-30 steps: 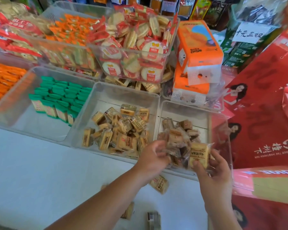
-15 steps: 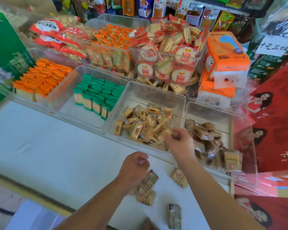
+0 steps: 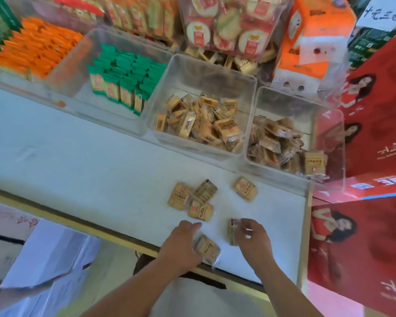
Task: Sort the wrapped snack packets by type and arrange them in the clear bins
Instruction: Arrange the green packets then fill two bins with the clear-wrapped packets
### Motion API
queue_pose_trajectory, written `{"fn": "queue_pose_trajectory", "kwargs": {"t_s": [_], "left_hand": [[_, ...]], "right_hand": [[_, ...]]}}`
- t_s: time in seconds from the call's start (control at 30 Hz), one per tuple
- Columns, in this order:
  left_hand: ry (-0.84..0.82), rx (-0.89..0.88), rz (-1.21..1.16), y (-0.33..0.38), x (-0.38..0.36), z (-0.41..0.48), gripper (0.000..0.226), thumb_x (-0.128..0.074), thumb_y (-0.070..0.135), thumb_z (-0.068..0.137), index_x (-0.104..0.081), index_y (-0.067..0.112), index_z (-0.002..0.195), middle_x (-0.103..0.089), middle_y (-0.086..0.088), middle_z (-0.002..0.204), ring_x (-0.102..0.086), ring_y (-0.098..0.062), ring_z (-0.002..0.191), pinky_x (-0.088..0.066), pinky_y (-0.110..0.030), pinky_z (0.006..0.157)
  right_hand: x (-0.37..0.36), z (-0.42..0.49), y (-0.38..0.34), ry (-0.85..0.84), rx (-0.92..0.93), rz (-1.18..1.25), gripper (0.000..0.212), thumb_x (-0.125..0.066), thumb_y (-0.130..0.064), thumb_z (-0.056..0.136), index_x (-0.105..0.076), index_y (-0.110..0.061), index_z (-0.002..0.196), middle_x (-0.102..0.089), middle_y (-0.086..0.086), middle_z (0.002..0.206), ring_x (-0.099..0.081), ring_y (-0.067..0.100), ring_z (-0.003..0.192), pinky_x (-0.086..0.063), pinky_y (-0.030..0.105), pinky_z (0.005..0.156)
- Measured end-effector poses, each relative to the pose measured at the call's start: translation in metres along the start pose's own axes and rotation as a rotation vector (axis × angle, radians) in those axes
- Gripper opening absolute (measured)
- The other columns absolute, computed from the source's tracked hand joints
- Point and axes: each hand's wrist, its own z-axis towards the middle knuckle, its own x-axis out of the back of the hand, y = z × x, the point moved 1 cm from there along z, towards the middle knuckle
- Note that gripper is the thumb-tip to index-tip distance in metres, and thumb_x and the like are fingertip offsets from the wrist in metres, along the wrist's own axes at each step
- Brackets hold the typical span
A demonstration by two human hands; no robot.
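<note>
Several tan wrapped snack packets lie loose on the white counter. My left hand rests on one packet at the counter's front edge, fingers curled over it. My right hand pinches a darker packet standing on its side. Three packets cluster just beyond my hands and a single one lies to their right. Behind them, a clear bin holds yellow-tan packets, and the bin to its right holds browner packets.
Bins of green packets and orange packets stand at the left. Round red-white biscuits sit stacked behind. An orange carton and red gift boxes crowd the right. The counter's wooden edge runs along the front.
Both hands have pulled back from the bins to the counter's front edge. My right hand left the middle bin and now pinches a loose packet. The view tilted downward.
</note>
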Motion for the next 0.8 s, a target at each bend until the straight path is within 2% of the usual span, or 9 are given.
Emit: {"fn": "queue_pose_trajectory", "kwargs": {"t_s": [0.03,0.1,0.2,0.3,0.47,0.57,0.67,0.73,0.8], "left_hand": [[-0.030,-0.037,0.097,0.001,-0.009,0.001,0.089,-0.074,0.043,0.084,-0.025,0.040,0.157,-0.024,0.010,0.151,-0.035,-0.014,0.136,-0.046,-0.035,0.108],[-0.029,-0.089,0.228,0.002,-0.023,0.004,0.085,-0.074,0.037,0.086,-0.024,0.044,0.155,-0.017,0.009,0.149,-0.032,-0.016,0.134,-0.049,-0.037,0.103],[0.068,-0.080,0.228,-0.005,-0.035,0.006,0.062,-0.074,0.034,0.086,-0.042,0.036,0.139,-0.028,0.008,0.137,-0.041,-0.016,0.123,-0.054,-0.036,0.094],[0.151,-0.017,0.077,-0.020,-0.032,0.004,0.052,-0.075,0.042,0.082,-0.049,0.029,0.125,-0.038,0.009,0.122,-0.056,-0.016,0.108,-0.055,-0.036,0.087],[0.219,0.112,-0.360,-0.025,-0.002,-0.007,0.052,-0.076,0.058,0.081,-0.054,0.037,0.123,-0.063,0.014,0.107,-0.065,-0.007,0.093,-0.052,-0.024,0.080],[0.165,0.189,-0.595,-0.022,0.018,-0.012,0.034,-0.064,0.061,0.092,-0.063,0.034,0.113,-0.070,0.009,0.100,-0.071,-0.011,0.080,-0.060,-0.033,0.080],[0.077,0.247,-0.770,-0.021,0.035,-0.017,0.033,-0.052,0.053,0.102,-0.068,0.027,0.115,-0.074,0.002,0.103,-0.075,-0.017,0.074,-0.056,-0.033,0.064],[0.018,0.248,-0.855,-0.021,0.047,-0.020,0.033,-0.050,0.049,0.105,-0.067,0.026,0.121,-0.075,0.000,0.108,-0.076,-0.020,0.082,-0.050,-0.029,0.060],[-0.007,0.243,-0.899,-0.020,0.059,-0.022,0.027,-0.054,0.044,0.104,-0.067,0.029,0.123,-0.076,0.003,0.107,-0.075,-0.021,0.088,-0.051,-0.030,0.065]], "right_hand": [[-0.003,-0.002,0.005,0.020,0.019,-0.017,0.030,-0.063,-0.033,0.098,-0.061,-0.028,0.127,-0.058,-0.003,0.125,-0.059,-0.003,0.092,-0.050,0.022,0.071],[-0.006,0.000,0.009,0.033,0.055,-0.071,0.040,-0.063,-0.033,0.099,-0.055,-0.028,0.138,-0.053,-0.002,0.128,-0.056,-0.006,0.092,-0.049,0.021,0.072],[-0.005,0.007,0.016,0.013,-0.024,-0.032,0.057,-0.062,-0.012,0.095,-0.046,-0.031,0.145,-0.056,-0.004,0.123,-0.060,0.001,0.091,-0.047,0.019,0.062],[-0.002,0.011,0.028,-0.024,-0.148,0.105,0.067,-0.059,0.002,0.090,-0.044,-0.029,0.147,-0.061,-0.002,0.112,-0.063,0.016,0.085,-0.048,0.023,0.059],[-0.020,0.013,0.027,0.043,-0.075,-0.061,0.092,-0.085,-0.044,0.078,-0.033,-0.036,0.154,-0.046,-0.001,0.132,-0.060,0.018,0.108,-0.055,0.037,0.084],[-0.038,0.018,0.016,0.092,-0.102,-0.144,0.096,-0.083,-0.057,0.073,-0.033,-0.031,0.151,-0.039,0.000,0.131,-0.057,0.024,0.108,-0.056,0.043,0.087],[-0.048,0.021,0.004,0.078,-0.165,-0.090,0.082,-0.079,-0.039,0.081,-0.035,-0.028,0.150,-0.040,-0.001,0.124,-0.058,0.023,0.095,-0.056,0.040,0.079],[-0.051,0.015,-0.007,-0.030,-0.215,0.231,0.074,-0.077,-0.018,0.085,-0.041,-0.028,0.149,-0.056,0.000,0.122,-0.063,0.021,0.097,-0.055,0.039,0.081],[-0.048,0.006,-0.020,-0.232,-0.223,0.552,0.061,-0.069,0.001,0.087,-0.054,-0.022,0.141,-0.070,0.012,0.116,-0.069,0.029,0.100,-0.058,0.047,0.092]]}}
